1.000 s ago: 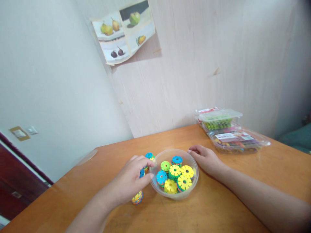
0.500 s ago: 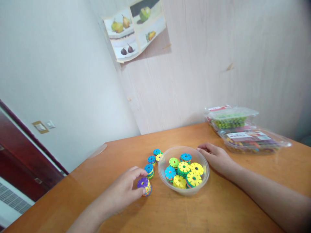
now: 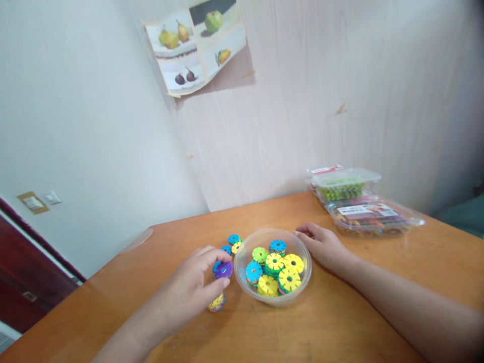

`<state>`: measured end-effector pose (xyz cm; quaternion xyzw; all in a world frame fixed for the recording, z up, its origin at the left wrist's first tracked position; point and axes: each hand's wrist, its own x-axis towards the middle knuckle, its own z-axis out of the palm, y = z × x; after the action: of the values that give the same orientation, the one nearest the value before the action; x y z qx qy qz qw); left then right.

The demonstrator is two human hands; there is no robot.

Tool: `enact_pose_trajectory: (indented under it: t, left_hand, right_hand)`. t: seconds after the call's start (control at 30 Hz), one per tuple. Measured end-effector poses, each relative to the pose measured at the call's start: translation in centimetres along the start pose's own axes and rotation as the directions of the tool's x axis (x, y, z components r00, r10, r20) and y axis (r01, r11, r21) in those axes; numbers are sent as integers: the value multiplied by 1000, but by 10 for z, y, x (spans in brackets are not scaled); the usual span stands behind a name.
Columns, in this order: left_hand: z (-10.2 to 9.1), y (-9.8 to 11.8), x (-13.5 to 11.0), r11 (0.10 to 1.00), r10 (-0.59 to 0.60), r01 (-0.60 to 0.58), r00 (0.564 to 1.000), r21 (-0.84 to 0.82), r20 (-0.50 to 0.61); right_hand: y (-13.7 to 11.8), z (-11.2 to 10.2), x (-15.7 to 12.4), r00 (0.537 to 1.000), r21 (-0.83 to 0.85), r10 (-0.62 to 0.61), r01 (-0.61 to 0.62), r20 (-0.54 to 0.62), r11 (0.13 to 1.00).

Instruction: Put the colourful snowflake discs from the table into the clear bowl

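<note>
A clear plastic bowl point(image 3: 302, 282) stands on the wooden table point(image 3: 340, 327) and holds several coloured slotted discs point(image 3: 275, 262). My left hand point(image 3: 192, 290) is just left of the bowl, its fingertips pinched on a purple disc point(image 3: 224, 269) lifted above a small disc stack point(image 3: 216, 303). More disc stacks point(image 3: 232, 243) stand beyond it, beside the bowl. My right hand point(image 3: 323, 245) rests on the table with curled fingers against the bowl's right rim; nothing shows in it.
Two clear lidded packs, one with green pieces point(image 3: 342, 185) and one with mixed-colour pieces point(image 3: 372, 218), lie at the back right by the wall. A clear lid point(image 3: 136, 240) lies at the table's far left edge. A fruit poster point(image 3: 196, 48) hangs on the wall.
My left hand has lifted the purple disc off the stack and brought it up toward the bowl's left rim. The right hand has stayed at the bowl. The view has shifted slightly.
</note>
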<state>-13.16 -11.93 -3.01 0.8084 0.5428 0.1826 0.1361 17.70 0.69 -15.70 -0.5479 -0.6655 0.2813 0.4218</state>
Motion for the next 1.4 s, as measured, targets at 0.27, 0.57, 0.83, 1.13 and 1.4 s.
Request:
enact_pose_trajectory:
  t: [0.27,0.57,0.83,1.13,1.4]
  left_hand:
    - [23,45,35,992,122,-126,985,29,122]
    - [17,25,23,996,85,-85,994,0,63]
    - [11,-34,-17,991,-124,125,992,-49,32]
    - [21,-44,-31,981,-159,165,985,-104,62]
    - [7,-25,-19,991,-106,103,994,-81,-32]
  right_hand:
    - [0,0,0,1000,4,-6,6,-8,1000]
    - [-3,-1,-1,1000,10,0,0,-1,1000]
    - [2,0,1,1000,-7,7,-7,-3,1000]
    - [-1,-1,-1,1000,-5,26,-26,5,1000]
    - [6,1,2,1000,-13,-4,4,3,1000]
